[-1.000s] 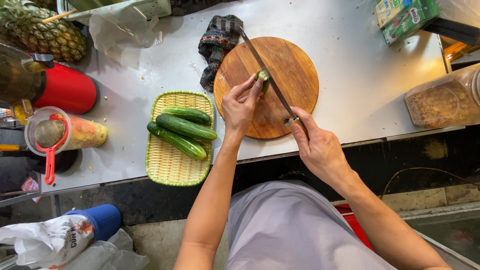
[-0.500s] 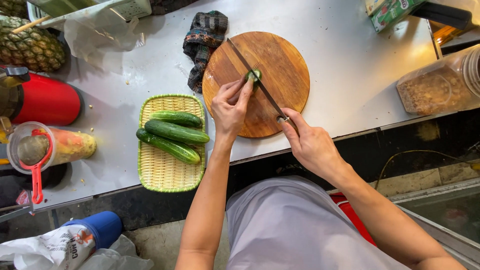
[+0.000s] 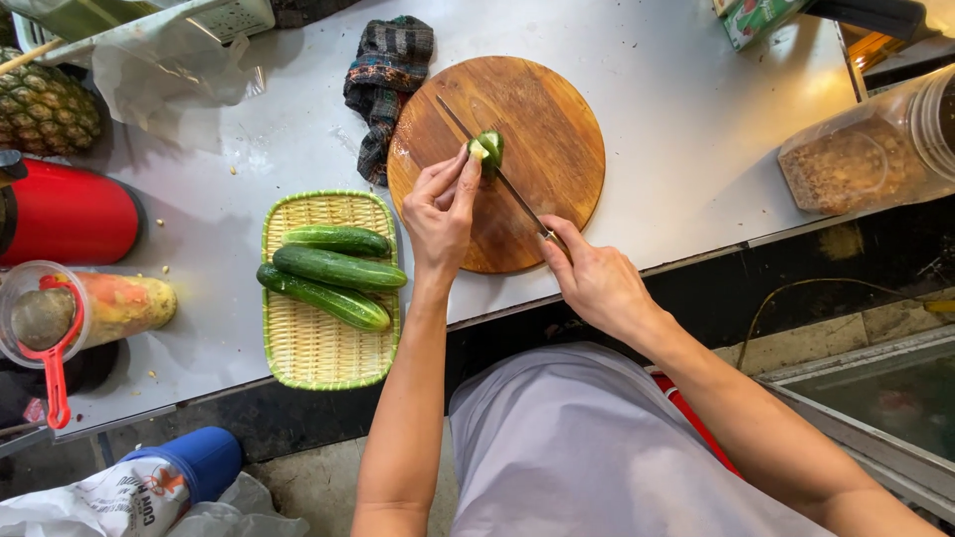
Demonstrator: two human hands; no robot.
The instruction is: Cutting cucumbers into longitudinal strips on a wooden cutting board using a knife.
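A round wooden cutting board (image 3: 542, 109) lies on a grey steel counter (image 3: 686, 109). On it sits a short piece of green cucumber (image 3: 488, 149). My left hand (image 3: 439, 211) pinches that piece with its fingertips. A long thin knife (image 3: 487, 164) is gripped in my right hand (image 3: 595, 280), and its blade runs diagonally across the board and into the cucumber piece. Left of the board stands a green-rimmed woven tray (image 3: 318, 353) with three whole cucumbers (image 3: 339, 268) in it.
A dark checked cloth (image 3: 383, 80) lies at the board's upper left. A pineapple (image 3: 45, 104), a red container (image 3: 70, 214) and a clear jar with a red handle (image 3: 95, 313) stand at the left. A clear jar of grains (image 3: 860, 159) lies at the right.
The view has shifted a little. The knife blade has worked down through the cucumber piece while my left hand stays on it.
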